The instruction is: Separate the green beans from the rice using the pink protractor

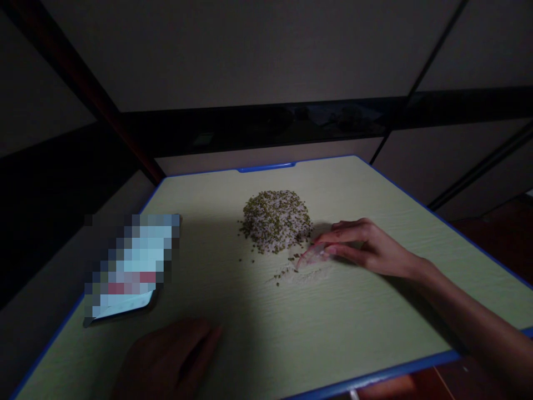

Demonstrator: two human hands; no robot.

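A heap of small green beans mixed with pale, rice-like grains [277, 219] lies on the light wood-grain table [353, 328]. At the heap's near right edge, my right hand [364, 247] pinches a clear plastic piece with a reddish edge [312, 255]; its exact kind is not plain. The plastic touches or nearly touches some scattered beans and pale grains [287, 272] in front of the heap. In shadow at the bottom, my left hand [166, 355] rests near the table's front, thumb a little apart from the fingers, with nothing visible in it.
A phone or tablet with a lit, blurred-out screen [133, 266] lies on the table's left side. Blue trim [266, 166] edges the tabletop. Behind it rise pale cabinet panels [266, 55] with a dark glossy band [266, 125]. The room is dim.
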